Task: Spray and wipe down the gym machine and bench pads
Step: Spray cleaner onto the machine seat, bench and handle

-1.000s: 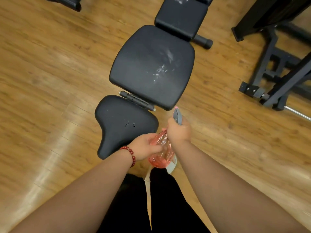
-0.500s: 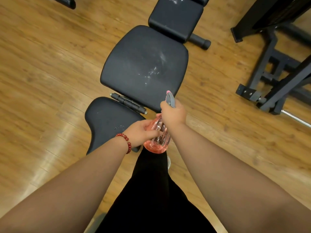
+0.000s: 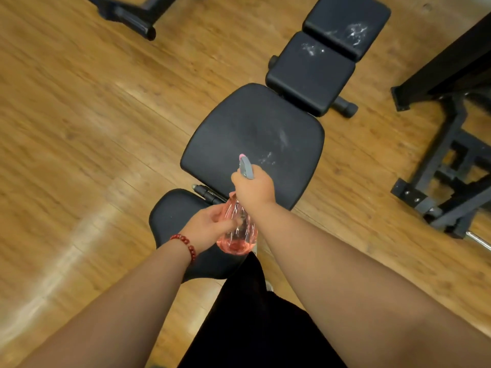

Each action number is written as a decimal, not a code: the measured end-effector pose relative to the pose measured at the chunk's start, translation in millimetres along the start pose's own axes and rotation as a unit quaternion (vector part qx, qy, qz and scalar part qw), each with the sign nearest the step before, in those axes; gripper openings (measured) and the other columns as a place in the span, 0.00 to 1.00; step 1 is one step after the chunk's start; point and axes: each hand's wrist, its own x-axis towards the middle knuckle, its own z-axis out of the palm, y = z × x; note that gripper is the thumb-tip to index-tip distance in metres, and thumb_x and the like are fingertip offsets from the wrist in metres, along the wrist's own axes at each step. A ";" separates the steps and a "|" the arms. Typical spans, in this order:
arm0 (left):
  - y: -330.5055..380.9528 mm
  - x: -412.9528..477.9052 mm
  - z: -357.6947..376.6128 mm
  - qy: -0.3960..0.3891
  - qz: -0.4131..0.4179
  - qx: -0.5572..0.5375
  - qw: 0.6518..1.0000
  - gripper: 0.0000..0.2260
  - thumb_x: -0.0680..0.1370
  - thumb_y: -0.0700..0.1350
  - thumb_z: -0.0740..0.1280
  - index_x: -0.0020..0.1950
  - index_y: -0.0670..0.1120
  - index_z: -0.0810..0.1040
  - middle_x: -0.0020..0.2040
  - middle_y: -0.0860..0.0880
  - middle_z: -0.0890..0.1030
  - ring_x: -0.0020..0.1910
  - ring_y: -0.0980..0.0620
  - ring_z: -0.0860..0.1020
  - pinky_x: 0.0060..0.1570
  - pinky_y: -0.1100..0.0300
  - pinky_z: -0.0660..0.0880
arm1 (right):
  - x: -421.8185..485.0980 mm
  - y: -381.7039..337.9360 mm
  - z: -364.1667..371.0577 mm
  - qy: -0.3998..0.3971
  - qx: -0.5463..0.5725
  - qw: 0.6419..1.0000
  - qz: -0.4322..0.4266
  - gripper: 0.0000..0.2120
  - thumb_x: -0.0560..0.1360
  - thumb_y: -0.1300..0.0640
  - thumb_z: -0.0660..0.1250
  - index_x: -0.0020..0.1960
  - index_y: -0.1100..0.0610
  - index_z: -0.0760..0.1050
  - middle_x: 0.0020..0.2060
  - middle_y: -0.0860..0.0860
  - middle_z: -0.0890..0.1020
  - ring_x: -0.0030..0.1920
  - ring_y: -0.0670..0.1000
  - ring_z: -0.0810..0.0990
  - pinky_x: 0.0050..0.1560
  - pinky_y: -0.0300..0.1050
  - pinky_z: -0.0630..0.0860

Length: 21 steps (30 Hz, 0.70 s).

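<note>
Wood floor (image 3: 79, 115), foam-flecked bench pads (image 3: 252, 134), hands (image 3: 210, 227) (image 3: 253, 189) gripping pink spray bottle (image 3: 239, 236)

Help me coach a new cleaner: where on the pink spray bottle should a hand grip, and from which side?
Grip the pink spray bottle at its narrow neck under the grey spray head, from the rear, as the right hand does: the nozzle points away at the back pad. The left hand holds the rounder body.
</note>
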 end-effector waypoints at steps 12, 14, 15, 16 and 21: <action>63.4 64.8 -6.6 -0.063 0.012 0.054 0.996 0.10 0.73 0.51 0.71 0.54 0.53 0.81 0.49 0.54 0.85 0.48 0.56 0.83 0.57 0.52 0.78 | 54.5 -33.9 -40.7 0.101 0.035 0.994 0.035 0.06 0.77 0.59 0.63 0.41 0.56 0.72 0.28 0.47 0.72 0.25 0.42 0.73 0.28 0.37 0.67; 77.5 75.5 1.6 -0.071 0.022 0.053 0.996 0.08 0.74 0.48 0.72 0.53 0.54 0.82 0.48 0.55 0.85 0.47 0.58 0.83 0.57 0.53 0.77 | 64.7 -34.0 -56.0 0.123 0.040 0.991 0.030 0.07 0.77 0.58 0.63 0.40 0.55 0.71 0.29 0.46 0.71 0.22 0.41 0.70 0.27 0.36 0.65; 86.4 80.6 6.7 -0.077 0.027 0.053 0.995 0.09 0.73 0.49 0.72 0.53 0.54 0.82 0.47 0.55 0.85 0.47 0.57 0.83 0.57 0.53 0.77 | 69.5 -34.4 -64.6 0.135 0.045 0.989 0.030 0.08 0.77 0.58 0.63 0.39 0.54 0.70 0.29 0.47 0.71 0.22 0.41 0.70 0.26 0.36 0.64; 94.5 86.4 12.1 -0.080 0.029 0.057 0.995 0.10 0.72 0.50 0.73 0.52 0.54 0.82 0.47 0.54 0.85 0.47 0.56 0.83 0.57 0.53 0.77 | 75.0 -35.0 -73.6 0.146 0.048 0.988 0.030 0.09 0.77 0.57 0.63 0.39 0.54 0.70 0.29 0.47 0.71 0.23 0.42 0.71 0.26 0.35 0.65; 139.2 117.4 40.1 -0.088 0.044 0.081 0.992 0.10 0.74 0.48 0.72 0.54 0.50 0.82 0.48 0.50 0.85 0.48 0.53 0.83 0.57 0.52 0.77 | 105.8 -46.0 -120.2 0.176 0.074 0.981 0.030 0.10 0.76 0.57 0.63 0.36 0.49 0.69 0.31 0.49 0.75 0.37 0.55 0.83 0.37 0.47 0.76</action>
